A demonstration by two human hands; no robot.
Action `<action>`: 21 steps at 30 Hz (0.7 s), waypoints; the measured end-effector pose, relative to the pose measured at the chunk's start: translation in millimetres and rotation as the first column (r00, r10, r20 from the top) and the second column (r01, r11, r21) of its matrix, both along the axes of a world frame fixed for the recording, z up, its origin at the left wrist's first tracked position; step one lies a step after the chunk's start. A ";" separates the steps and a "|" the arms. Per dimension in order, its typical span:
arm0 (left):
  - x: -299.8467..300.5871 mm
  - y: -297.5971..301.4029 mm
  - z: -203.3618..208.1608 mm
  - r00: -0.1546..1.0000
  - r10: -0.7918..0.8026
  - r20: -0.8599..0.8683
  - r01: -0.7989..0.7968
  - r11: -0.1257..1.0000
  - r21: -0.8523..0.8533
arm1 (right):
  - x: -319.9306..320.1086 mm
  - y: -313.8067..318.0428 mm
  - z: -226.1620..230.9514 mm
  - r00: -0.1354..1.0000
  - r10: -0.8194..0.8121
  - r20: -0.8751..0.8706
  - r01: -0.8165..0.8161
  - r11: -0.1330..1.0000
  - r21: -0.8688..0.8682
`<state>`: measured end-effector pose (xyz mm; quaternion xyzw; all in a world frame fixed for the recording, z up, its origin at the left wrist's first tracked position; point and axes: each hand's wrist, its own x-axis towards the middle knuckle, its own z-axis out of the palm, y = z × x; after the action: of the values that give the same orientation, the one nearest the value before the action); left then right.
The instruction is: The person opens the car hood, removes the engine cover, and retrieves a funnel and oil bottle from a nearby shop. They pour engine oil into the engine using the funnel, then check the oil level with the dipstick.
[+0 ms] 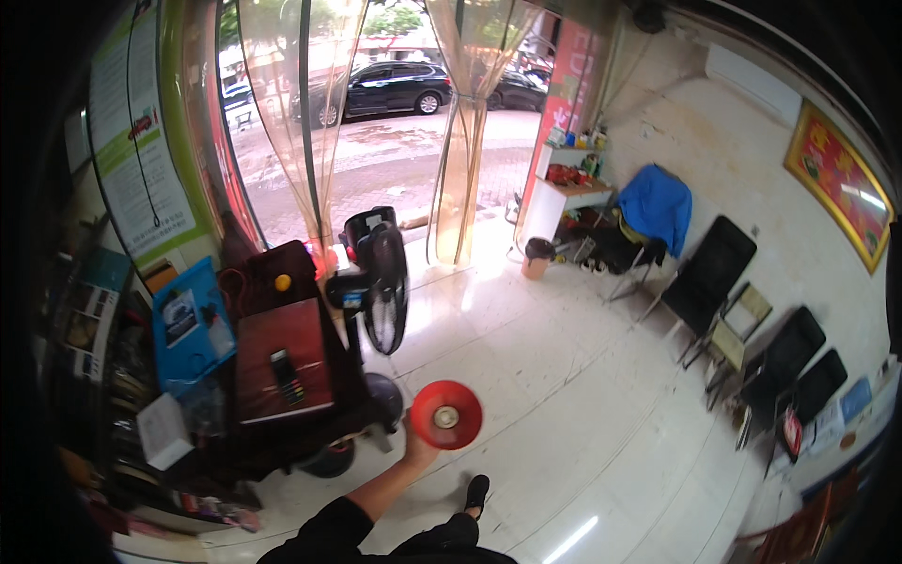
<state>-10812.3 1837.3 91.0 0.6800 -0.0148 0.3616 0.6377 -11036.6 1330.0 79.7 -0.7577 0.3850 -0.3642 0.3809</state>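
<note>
My left hand (419,447) comes up from the lower edge in a black sleeve. It is closed around a red megaphone (462,424), whose round horn points up toward me with a pale centre piece. Most of the fingers are hidden behind the horn. Nearest on the left is a dark table (353,415) bearing a dark red folder or box (260,345), with a black remote-like handset (287,378) on top. A black standing fan (383,287) rises just beyond the hand. My right hand is out of view.
A blue tray-like board (222,339) and a white box (163,434) lie at the left. Under the table stands a dark bucket (329,461). Black chairs (707,274) line the right wall, and a small bin (537,263) stands near the curtained glass front.
</note>
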 end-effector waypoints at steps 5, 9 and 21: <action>175.2 -13.7 -33.7 0.977 0.203 -0.062 -0.190 0.967 0.171 | 208.5 -78.4 -2.1 0.998 0.032 0.053 -0.030 0.999 -0.042; 320.0 -33.5 -37.1 0.998 0.061 -0.022 -0.064 0.982 -0.177 | 378.6 -123.3 18.7 0.999 0.045 0.000 -0.045 0.999 -0.029; 855.0 -8.5 9.7 0.846 0.396 -0.358 -0.401 0.914 0.062 | 991.5 -109.3 -21.5 0.920 0.315 -0.235 -0.342 0.936 -0.084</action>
<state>-9957.2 1828.8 100.7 0.7182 0.2474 0.3541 0.5455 -10045.1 1220.7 58.2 -0.8689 0.2685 -0.2329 0.3446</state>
